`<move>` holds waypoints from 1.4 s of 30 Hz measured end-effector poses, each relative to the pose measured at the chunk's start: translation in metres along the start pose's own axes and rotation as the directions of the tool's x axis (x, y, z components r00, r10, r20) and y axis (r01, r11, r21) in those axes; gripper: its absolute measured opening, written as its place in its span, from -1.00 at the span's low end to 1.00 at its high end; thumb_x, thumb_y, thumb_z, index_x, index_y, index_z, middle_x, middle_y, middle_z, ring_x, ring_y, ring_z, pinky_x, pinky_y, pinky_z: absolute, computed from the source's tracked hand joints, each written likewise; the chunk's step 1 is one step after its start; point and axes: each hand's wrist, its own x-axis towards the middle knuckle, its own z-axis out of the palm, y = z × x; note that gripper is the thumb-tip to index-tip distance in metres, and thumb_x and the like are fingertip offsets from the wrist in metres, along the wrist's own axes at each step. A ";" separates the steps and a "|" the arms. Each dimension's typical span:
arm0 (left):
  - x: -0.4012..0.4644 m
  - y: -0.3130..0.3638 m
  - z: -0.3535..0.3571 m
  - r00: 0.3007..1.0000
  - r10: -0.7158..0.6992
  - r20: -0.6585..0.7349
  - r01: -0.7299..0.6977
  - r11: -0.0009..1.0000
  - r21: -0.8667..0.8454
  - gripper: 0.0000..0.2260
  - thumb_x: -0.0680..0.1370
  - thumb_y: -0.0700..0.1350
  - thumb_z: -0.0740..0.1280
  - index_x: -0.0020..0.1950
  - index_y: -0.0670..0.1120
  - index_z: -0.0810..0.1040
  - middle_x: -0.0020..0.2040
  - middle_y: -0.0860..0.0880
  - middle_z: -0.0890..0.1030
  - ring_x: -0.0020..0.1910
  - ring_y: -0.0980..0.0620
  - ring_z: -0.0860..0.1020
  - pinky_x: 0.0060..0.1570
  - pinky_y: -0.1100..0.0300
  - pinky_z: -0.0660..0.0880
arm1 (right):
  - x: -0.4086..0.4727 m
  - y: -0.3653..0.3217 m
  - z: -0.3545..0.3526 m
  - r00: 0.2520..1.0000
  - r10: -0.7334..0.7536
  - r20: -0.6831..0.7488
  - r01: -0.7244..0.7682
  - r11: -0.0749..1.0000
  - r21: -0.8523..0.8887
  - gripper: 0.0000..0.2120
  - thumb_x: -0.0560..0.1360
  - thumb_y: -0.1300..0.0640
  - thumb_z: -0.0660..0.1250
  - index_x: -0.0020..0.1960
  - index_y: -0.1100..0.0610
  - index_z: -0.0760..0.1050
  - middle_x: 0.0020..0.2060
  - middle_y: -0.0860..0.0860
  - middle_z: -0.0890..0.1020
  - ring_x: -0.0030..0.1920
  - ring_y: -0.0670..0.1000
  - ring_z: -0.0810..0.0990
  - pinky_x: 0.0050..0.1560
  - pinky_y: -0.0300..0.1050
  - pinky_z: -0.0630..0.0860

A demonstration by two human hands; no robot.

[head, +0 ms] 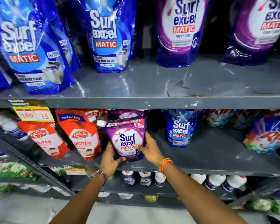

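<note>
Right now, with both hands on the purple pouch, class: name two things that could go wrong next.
1. The left hand and right hand grip only the lower part of the purple pouch, near the front edge of the shelf; released leaning, it might tip off.
2. Its white cap sits close to the leaning red Lifebuoy pouch; a nudge left could topple that.

The detergent pouch [128,139] was purple, white burst, blue lettering (a red band under that). Left of it, soap packs [81,135] were red and white; right of it, a blue refill pack [179,131]; above, the shelf [152,103] was grey.
</note>
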 end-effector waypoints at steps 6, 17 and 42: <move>-0.007 -0.001 0.003 0.998 -0.013 -0.064 0.017 0.998 0.061 -0.21 0.31 -0.34 0.59 0.38 0.09 0.31 0.22 0.16 0.58 0.20 0.30 0.56 0.25 0.23 0.50 | -0.009 0.003 -0.007 1.000 -0.003 0.016 0.003 1.000 0.001 -0.44 0.45 0.17 0.51 0.37 0.03 0.35 0.24 -0.02 0.64 0.26 -0.07 0.61 0.25 0.02 0.61; -0.071 0.034 0.065 0.983 0.079 -0.165 -0.068 0.995 0.075 -0.42 0.34 -0.45 0.50 0.02 0.22 0.50 -0.07 -0.07 0.62 -0.16 0.12 0.61 -0.17 0.39 0.57 | -0.054 0.047 -0.146 0.804 0.079 -0.589 0.104 0.957 0.270 -0.57 0.41 0.54 0.40 0.17 0.20 0.45 0.07 0.16 0.55 0.04 0.03 0.56 -0.02 -0.29 0.61; 0.019 0.078 0.219 0.999 -0.011 0.052 0.011 1.000 -0.002 -0.20 0.30 -0.35 0.57 0.35 0.23 0.36 0.26 0.05 0.60 0.23 0.03 0.60 0.21 -0.04 0.59 | -0.027 0.053 -0.201 0.970 0.025 -0.241 0.038 0.966 0.255 -0.75 0.56 0.35 0.33 0.17 0.10 0.53 0.07 0.08 0.70 0.03 -0.08 0.70 0.03 -0.18 0.65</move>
